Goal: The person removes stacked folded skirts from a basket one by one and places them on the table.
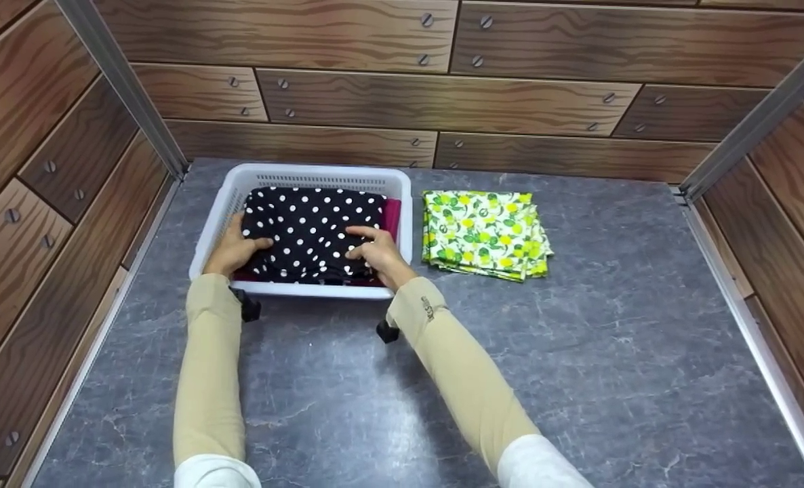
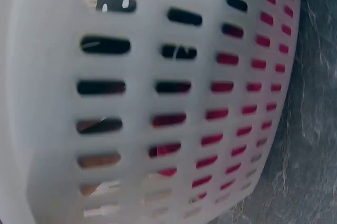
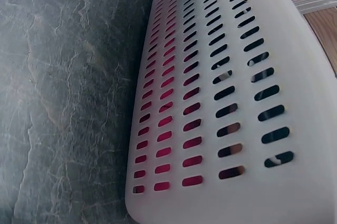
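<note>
A folded black cloth with white polka dots [image 1: 307, 217] lies in a white plastic basket [image 1: 307, 291], on top of a magenta cloth [image 1: 392, 215]. My left hand [image 1: 231, 251] is at the cloth's left edge, its thumb stretched over the top and its fingers along the side by the basket wall. At the right, my right hand [image 1: 380, 254] rests on the dotted cloth with thumb and index finger extended. In both wrist views the slotted basket wall hides most of the hands; dark and magenta fabric shows through the slots.
A folded lemon-print cloth [image 1: 480, 234] in white, green and yellow lies right of the basket on the grey marbled surface [image 1: 612, 339]. Wood-patterned panels [image 1: 443, 102] with metal-coloured edge strips enclose the surface at the back and both sides.
</note>
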Demonstrator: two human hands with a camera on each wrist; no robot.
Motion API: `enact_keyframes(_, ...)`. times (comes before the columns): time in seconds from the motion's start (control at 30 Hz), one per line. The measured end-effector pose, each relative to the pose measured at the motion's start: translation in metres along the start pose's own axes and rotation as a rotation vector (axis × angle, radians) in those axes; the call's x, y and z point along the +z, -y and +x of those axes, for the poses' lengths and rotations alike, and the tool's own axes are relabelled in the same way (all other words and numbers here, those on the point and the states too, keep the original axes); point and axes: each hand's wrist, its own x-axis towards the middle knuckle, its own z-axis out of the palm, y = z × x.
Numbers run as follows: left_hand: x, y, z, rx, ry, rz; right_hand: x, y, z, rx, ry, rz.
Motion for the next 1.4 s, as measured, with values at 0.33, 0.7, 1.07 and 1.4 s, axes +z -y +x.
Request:
enact_keyframes(0.33,-0.001,0.002,0.001,0.120,0.103,0.112,0.000,0.002,-0.001,0.004,-0.004,-0.063)
enact_keyframes(0.7,-0.003,-0.002,-0.002,0.070,0.064,0.050,-0.003,0.008,-0.004,-0.023,-0.005,-0.054)
enact_keyframes(1.07,-0.006,-0.030,-0.010,0.167,0.017,-0.024,-0.022,0.033,-0.012,-0.105,0.015,0.018)
enact_keyframes(1.4,0.009,-0.049,-0.022,0.223,0.013,-0.141,-0.052,0.043,-0.026,-0.131,0.018,0.028)
